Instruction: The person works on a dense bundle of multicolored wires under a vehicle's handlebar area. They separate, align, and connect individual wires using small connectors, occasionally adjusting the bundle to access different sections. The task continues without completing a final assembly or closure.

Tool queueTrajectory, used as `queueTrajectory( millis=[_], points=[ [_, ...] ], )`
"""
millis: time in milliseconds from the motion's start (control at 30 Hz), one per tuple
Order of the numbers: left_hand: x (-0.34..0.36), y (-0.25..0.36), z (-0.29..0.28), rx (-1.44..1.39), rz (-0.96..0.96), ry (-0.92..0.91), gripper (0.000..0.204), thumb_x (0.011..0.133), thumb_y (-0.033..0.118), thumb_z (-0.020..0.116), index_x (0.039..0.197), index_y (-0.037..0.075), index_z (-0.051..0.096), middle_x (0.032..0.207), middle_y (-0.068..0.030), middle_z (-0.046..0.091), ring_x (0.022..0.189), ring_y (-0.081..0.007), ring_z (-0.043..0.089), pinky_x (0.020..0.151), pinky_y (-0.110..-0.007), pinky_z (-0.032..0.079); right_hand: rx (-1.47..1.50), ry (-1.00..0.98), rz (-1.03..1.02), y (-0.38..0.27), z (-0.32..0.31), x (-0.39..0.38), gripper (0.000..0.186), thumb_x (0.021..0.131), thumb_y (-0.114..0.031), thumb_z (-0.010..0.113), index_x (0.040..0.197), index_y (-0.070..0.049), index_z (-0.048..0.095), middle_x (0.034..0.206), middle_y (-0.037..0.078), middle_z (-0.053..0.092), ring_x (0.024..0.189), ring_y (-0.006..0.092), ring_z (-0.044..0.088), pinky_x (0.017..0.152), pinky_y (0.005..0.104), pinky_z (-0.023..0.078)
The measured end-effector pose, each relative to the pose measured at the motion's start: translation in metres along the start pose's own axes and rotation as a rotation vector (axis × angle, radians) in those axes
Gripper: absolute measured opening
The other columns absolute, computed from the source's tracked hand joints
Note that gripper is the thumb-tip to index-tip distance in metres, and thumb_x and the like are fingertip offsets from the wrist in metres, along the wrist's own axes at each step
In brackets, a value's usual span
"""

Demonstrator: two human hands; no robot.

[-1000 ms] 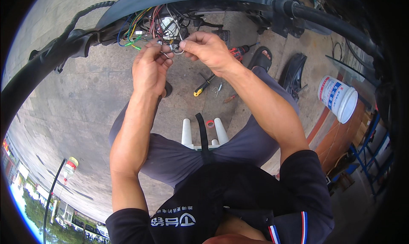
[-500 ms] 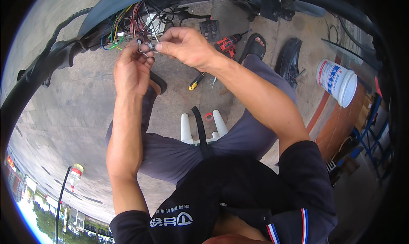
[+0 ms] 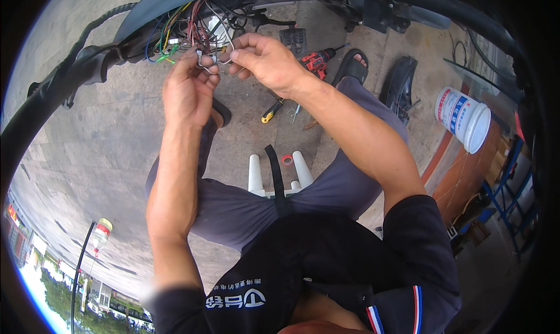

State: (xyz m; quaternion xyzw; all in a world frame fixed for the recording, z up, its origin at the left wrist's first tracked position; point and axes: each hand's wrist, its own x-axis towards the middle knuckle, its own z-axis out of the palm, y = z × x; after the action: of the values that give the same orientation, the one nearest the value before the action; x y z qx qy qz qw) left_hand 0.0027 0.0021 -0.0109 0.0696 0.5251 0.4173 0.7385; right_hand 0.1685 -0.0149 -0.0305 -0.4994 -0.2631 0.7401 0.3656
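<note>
My left hand pinches a thin pale wire, with a small light-coloured piece at its fingertips too small to make out. My right hand grips the same wire between thumb and fingers, a short way to the right. Between the hands the wire curves loosely, and one length of it runs up toward the bundle. Just beyond my fingers, a tangle of coloured wires hangs out of a dark vehicle body panel. Green connectors dangle at its left side.
A red and black cordless drill and a yellow-handled screwdriver lie on the paving beyond my knees. A red tape roll rests by the white stool legs. On the right are a white bucket and a curved black part.
Both hands have shifted slightly to the right in the picture. The gap between my fingertips is a little wider, with more of the wire showing.
</note>
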Motion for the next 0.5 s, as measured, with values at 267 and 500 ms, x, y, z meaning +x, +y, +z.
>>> queueTrajectory(
  millis=[267, 500],
  points=[
    [-0.0004, -0.0021, 0.001, 0.023, 0.044, 0.032, 0.016, 0.088, 0.011, 0.049, 0.099, 0.001, 0.052, 0.079, -0.0084, 0.059, 0.07, -0.0194, 0.057, 0.062, -0.029, 0.048, 0.069, 0.07, -0.007, -0.0064, -0.0021, 0.0019, 0.014, 0.091, -0.01, 0.05, 0.101, -0.001, 0.054, 0.097, 0.007, 0.063, 0.077, 0.0116, 0.06, 0.068, 0.0243, 0.049],
    [-0.0032, -0.0036, 0.0037, 0.041, 0.053, 0.05, 0.017, 0.088, 0.011, 0.049, 0.101, 0.001, 0.052, 0.081, -0.0088, 0.059, 0.071, -0.0194, 0.057, 0.062, -0.029, 0.047, 0.127, 0.058, 0.02, -0.0072, -0.0045, 0.0019, 0.014, 0.092, -0.012, 0.048, 0.1, -0.002, 0.054, 0.094, 0.007, 0.062, 0.077, 0.0116, 0.06, 0.066, 0.0244, 0.048]
  ],
)
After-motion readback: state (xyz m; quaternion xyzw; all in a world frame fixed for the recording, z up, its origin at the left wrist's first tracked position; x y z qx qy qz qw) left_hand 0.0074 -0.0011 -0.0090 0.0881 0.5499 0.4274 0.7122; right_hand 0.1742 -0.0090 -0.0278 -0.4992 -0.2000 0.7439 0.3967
